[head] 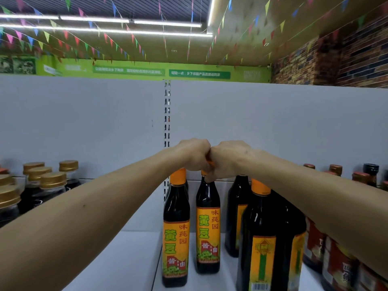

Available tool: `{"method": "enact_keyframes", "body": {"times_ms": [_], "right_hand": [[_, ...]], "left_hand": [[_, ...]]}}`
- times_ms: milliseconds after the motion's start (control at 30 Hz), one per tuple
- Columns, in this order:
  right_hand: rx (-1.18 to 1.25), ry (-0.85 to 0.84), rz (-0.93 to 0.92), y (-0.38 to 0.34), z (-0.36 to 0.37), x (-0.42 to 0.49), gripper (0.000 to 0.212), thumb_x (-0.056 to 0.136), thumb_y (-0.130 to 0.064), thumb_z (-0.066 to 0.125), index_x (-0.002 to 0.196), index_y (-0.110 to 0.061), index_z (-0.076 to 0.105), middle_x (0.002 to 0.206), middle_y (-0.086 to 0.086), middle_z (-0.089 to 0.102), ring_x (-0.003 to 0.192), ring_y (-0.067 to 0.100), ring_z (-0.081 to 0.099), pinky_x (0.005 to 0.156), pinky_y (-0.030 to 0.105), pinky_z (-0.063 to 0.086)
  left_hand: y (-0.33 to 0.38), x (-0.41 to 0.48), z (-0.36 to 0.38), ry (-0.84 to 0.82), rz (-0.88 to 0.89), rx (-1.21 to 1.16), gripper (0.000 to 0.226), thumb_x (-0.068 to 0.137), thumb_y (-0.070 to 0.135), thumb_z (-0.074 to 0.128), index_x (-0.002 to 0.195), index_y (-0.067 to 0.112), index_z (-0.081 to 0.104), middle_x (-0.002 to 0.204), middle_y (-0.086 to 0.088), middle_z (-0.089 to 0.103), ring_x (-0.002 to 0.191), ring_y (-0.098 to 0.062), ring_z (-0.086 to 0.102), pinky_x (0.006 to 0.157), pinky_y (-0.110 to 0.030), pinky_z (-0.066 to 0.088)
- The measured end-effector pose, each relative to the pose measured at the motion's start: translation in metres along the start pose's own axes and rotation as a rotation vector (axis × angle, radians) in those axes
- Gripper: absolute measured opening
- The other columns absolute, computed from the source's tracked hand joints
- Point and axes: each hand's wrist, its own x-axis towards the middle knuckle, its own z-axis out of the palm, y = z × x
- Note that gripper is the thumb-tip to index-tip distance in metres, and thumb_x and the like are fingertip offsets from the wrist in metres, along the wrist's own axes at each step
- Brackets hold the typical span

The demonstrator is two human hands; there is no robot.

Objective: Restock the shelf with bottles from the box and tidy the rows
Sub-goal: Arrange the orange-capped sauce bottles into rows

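Observation:
Dark soy sauce bottles with orange caps and orange-green labels stand on the white shelf [134,259]. My left hand [194,155] and my right hand [227,159] meet knuckle to knuckle over the middle bottle [207,234], fingers curled round its orange cap and neck, which they mostly hide. Just left of it stands a front bottle [176,238] with its cap showing below my left hand. Behind on the right is another dark bottle [237,215], and a larger bottle [266,244] stands nearest me under my right forearm.
Gold-capped jars [52,181] of dark sauce fill the shelf's left side. Red-labelled bottles [340,267] crowd the right side, with dark-capped ones [371,173] behind. A grey back panel [84,122] with a slotted upright [167,114] closes the shelf.

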Motion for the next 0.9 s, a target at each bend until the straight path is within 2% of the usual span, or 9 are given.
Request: {"method": "enact_keyframes", "body": {"times_ms": [333, 500, 667, 900], "right_hand": [[-0.045, 0.035, -0.009, 0.007, 0.009, 0.015, 0.043, 0.084, -0.065, 0.064, 0.110, -0.031, 0.066, 0.089, -0.008, 0.060, 0.083, 0.020, 0.056, 0.065, 0.030, 0.042], [-0.059, 0.044, -0.023, 0.009, 0.015, 0.027, 0.042, 0.086, -0.063, 0.062, 0.111, -0.030, 0.065, 0.088, -0.007, 0.059, 0.081, 0.021, 0.056, 0.063, 0.030, 0.040], [-0.068, 0.013, -0.037, 0.012, 0.017, 0.035, 0.041, 0.087, -0.064, 0.061, 0.110, -0.029, 0.064, 0.088, -0.007, 0.059, 0.081, 0.020, 0.057, 0.064, 0.032, 0.043], [-0.101, -0.006, -0.043, 0.016, 0.017, 0.043, 0.040, 0.088, -0.063, 0.059, 0.107, -0.028, 0.062, 0.079, -0.008, 0.052, 0.081, 0.021, 0.054, 0.067, 0.031, 0.042]], "left_hand": [[-0.011, 0.022, 0.008, 0.032, 0.014, -0.014, 0.031, 0.081, 0.035, 0.082, 0.099, 0.012, 0.072, 0.092, -0.006, 0.072, 0.090, -0.027, 0.067, 0.080, -0.040, 0.056], [-0.017, 0.031, 0.012, 0.068, -0.004, -0.012, 0.031, 0.080, 0.033, 0.080, 0.098, 0.010, 0.070, 0.088, -0.007, 0.068, 0.089, -0.029, 0.067, 0.075, -0.040, 0.054], [-0.022, 0.039, 0.015, 0.066, -0.004, -0.037, 0.030, 0.081, 0.030, 0.080, 0.097, 0.009, 0.069, 0.093, -0.010, 0.070, 0.090, -0.029, 0.067, 0.078, -0.042, 0.056], [-0.025, 0.051, 0.019, 0.087, -0.011, -0.037, 0.026, 0.080, 0.030, 0.080, 0.089, 0.013, 0.062, 0.080, -0.003, 0.060, 0.081, -0.026, 0.061, 0.070, -0.036, 0.051]]}}
